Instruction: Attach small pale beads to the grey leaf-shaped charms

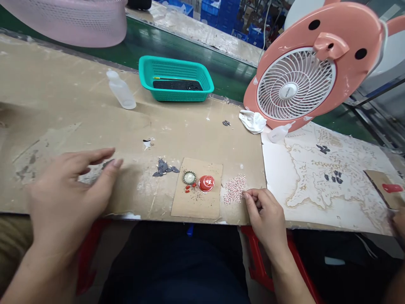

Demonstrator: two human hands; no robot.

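Note:
My left hand hovers over the worn brown tabletop at the left, fingers stretched out and apart, holding nothing. Its fingertips are close to a small dark piece. My right hand rests at the table's front edge with fingers curled in a pinch beside a heap of tiny pink-white beads. Whether it holds a bead I cannot make out. On a cardboard piece lie a bottle cap with white content and a red cap. Several small grey pieces lie left of it.
A teal basket with a dark phone case stands at the back, a clear squeeze bottle to its left. A pink fan, a white tissue and a stained white sheet with dark pieces are at the right. Another person's hand shows at far right.

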